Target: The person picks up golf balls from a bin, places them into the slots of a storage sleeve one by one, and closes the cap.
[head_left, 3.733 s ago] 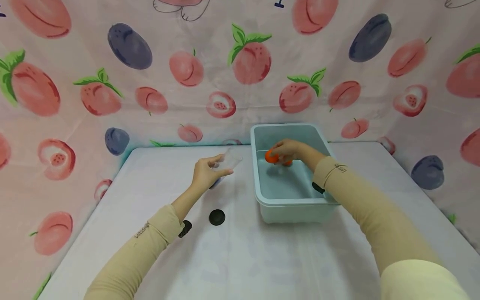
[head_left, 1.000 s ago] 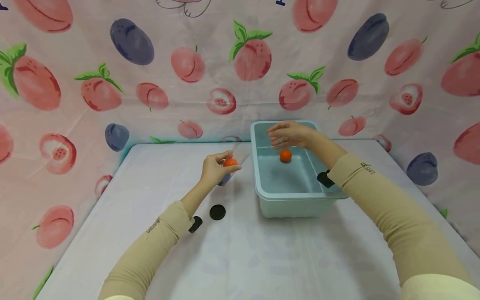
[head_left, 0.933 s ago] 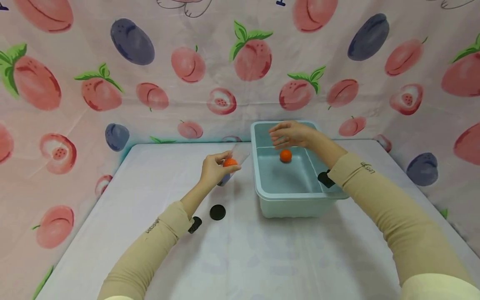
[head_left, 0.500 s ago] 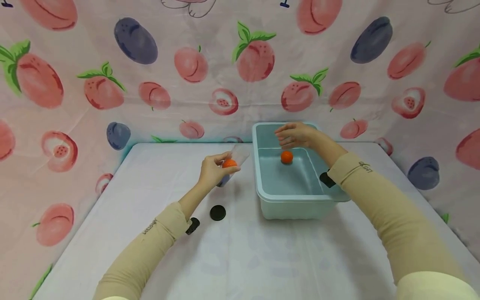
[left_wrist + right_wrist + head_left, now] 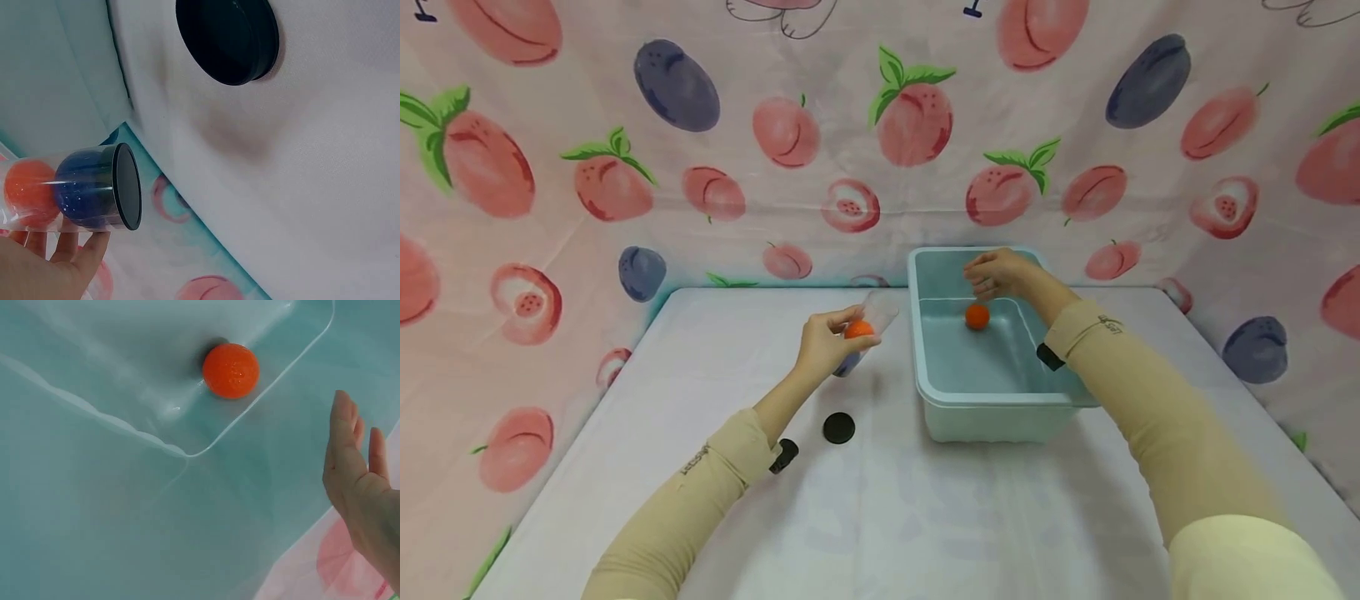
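Observation:
My left hand (image 5: 822,343) grips a clear plastic tube (image 5: 882,307), tilted above the table. Inside it an orange ball (image 5: 30,190) lies against a speckled blue ball (image 5: 81,190), and a black cap (image 5: 129,186) covers the end by the blue ball. A second orange ball (image 5: 977,317) is in the pale blue basin (image 5: 992,399), in what looks like water. Over the basin's far part, my right hand (image 5: 1003,273) hovers with relaxed fingers and nothing in them, apart from that ball in the right wrist view.
A round black lid (image 5: 838,427) lies on the white-covered table (image 5: 880,517), in front of my left hand and left of the basin. Behind the table hangs a fruit-printed cloth (image 5: 880,200).
Earlier my right hand held an orange ball in the basin; an orange ball now shows in the tube and that hand holds nothing. Lately it has shifted slightly right, while the left stays nearly still.

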{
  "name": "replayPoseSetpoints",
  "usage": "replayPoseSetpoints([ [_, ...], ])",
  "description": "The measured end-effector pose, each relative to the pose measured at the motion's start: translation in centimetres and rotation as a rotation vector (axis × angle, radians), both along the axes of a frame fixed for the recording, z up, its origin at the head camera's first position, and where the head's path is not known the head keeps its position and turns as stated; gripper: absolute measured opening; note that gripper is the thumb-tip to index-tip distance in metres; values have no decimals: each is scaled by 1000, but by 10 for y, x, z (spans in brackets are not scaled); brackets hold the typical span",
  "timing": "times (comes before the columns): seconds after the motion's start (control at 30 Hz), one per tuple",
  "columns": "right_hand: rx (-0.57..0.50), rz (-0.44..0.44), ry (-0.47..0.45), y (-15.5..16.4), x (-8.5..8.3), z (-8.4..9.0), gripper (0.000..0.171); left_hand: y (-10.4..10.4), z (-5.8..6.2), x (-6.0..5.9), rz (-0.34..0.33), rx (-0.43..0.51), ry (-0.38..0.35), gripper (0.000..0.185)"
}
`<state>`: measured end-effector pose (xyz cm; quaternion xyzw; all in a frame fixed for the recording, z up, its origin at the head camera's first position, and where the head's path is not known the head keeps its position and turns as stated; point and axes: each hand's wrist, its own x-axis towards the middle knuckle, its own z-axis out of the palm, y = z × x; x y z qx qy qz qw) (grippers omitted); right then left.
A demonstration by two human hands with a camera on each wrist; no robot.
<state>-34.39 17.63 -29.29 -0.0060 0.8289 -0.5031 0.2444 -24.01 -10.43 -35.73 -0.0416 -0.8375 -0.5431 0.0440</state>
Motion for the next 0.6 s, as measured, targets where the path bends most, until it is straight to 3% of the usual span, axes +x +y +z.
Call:
replayPoseSetpoints([
  [0.4,166,-63,-17,-6,-6,-15,47,-9,1,3,13,-17,27,56],
  [0.6,206,-74,-35,1,-28,-39,44,-14,2,5,28,-19,19,56],
])
